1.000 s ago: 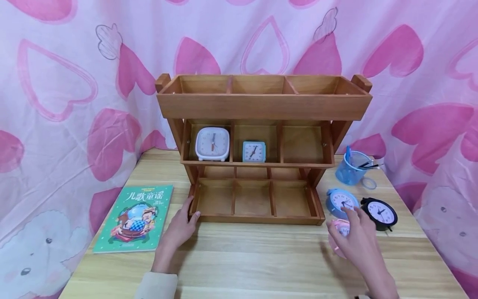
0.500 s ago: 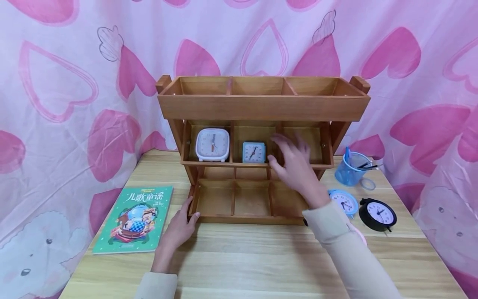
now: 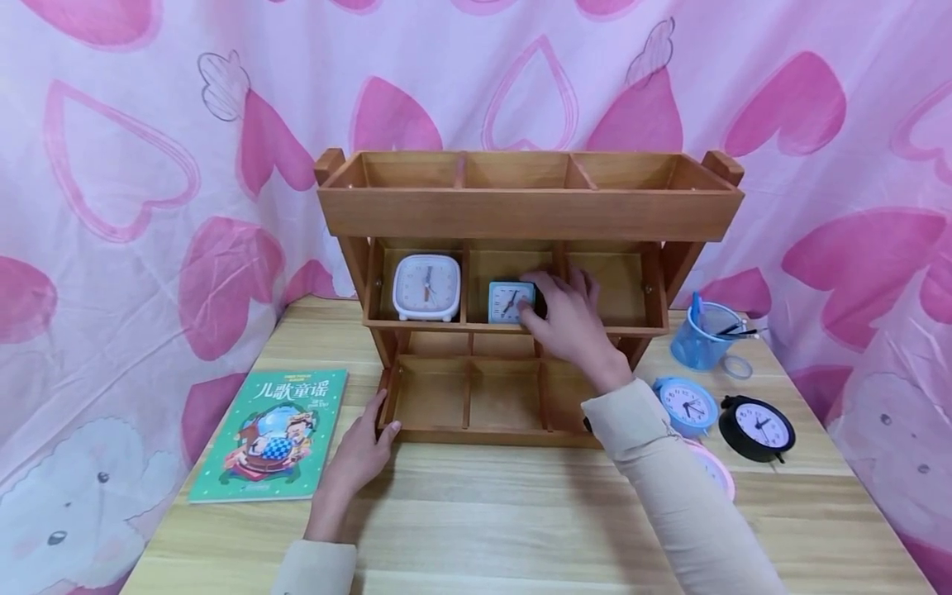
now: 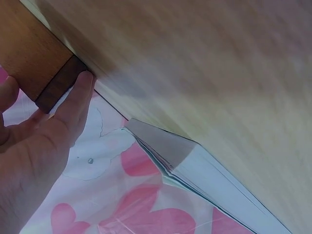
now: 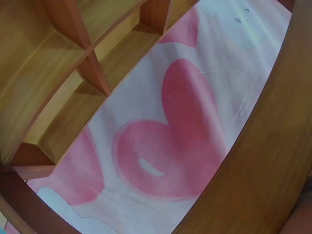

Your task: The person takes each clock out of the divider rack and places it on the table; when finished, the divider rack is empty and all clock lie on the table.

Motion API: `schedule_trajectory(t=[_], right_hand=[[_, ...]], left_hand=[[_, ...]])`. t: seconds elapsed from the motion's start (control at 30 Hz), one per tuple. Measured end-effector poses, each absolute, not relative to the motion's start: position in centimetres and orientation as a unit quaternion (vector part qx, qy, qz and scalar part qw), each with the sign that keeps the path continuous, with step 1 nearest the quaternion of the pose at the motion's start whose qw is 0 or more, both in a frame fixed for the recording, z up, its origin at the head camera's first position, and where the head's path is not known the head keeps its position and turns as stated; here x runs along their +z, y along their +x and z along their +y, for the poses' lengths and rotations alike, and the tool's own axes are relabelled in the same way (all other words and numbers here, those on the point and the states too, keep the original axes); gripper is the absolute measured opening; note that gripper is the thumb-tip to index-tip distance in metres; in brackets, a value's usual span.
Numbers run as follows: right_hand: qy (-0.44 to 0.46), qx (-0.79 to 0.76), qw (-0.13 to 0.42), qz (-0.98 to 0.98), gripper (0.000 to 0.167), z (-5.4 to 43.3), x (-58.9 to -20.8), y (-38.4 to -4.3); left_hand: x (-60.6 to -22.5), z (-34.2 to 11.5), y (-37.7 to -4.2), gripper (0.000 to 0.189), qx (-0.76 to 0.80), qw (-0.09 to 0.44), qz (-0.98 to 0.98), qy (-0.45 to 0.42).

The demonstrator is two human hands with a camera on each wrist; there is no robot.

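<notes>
A three-tier wooden shelf [image 3: 530, 215] stands in the head view, split into compartments. My left hand [image 3: 360, 454] holds its lower left corner, thumb at the front and fingers along the side; the left wrist view shows this hand [image 4: 44, 146] around the wooden end [image 4: 61, 83]. My right hand [image 3: 573, 322] reaches into the middle tier and pinches a small light-blue square clock [image 3: 506, 303], thumb over its face's right edge and fingers at its top right. A white alarm clock [image 3: 427, 287] stands in the compartment to the left. The right wrist view mostly shows wood and curtain.
Right of the shelf lie a blue round alarm clock [image 3: 686, 405], a black alarm clock [image 3: 757, 428] and a pink clock [image 3: 717, 473], partly behind the sleeve. A blue pen cup [image 3: 699, 343] and a clear ring [image 3: 737, 368] sit behind them. A green book [image 3: 271, 438] lies left.
My right hand has gone from the pink clock at the right up to the middle tier and taken hold of the small light-blue clock. The left hand has stayed at the shelf's corner.
</notes>
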State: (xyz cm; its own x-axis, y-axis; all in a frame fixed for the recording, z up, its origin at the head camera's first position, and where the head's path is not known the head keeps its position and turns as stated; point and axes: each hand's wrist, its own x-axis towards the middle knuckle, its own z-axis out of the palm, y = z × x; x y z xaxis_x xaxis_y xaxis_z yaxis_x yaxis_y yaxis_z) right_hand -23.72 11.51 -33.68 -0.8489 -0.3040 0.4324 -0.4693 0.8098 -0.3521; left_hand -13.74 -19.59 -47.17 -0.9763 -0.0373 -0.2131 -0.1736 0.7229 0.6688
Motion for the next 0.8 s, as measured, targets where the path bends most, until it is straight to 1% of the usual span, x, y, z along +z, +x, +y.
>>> schedule_trajectory(t=[0.27,0.33,0.4,0.53,0.67,0.8], right_hand=[[0.190,0.372,0.163,-0.894,0.028,11.9,-33.0,-23.6],[0.184,0.405,0.165,-0.880,0.028,12.5,-32.9,-23.3],[0.177,0.433,0.179,-0.866,0.029,13.6,-32.6,-22.7],[0.167,0.477,0.209,-0.837,0.031,16.9,-31.9,-20.7],[0.157,0.489,0.234,-0.826,0.034,21.3,-31.9,-18.0],[0.099,0.456,0.242,-0.851,0.037,25.9,-33.4,-15.3]], left_hand=[[-47.3,-19.6,-13.9,0.065,0.371,0.090,0.922,-0.060],[-47.4,-19.6,-13.8,0.065,0.372,0.089,0.922,-0.060],[-47.6,-19.5,-13.7,0.066,0.375,0.088,0.921,-0.057],[-47.6,-19.3,-13.7,0.065,0.376,0.078,0.922,-0.048],[-47.5,-19.4,-13.7,0.064,0.374,0.078,0.923,-0.048],[-47.2,-19.6,-13.6,0.064,0.375,0.085,0.921,-0.056]])
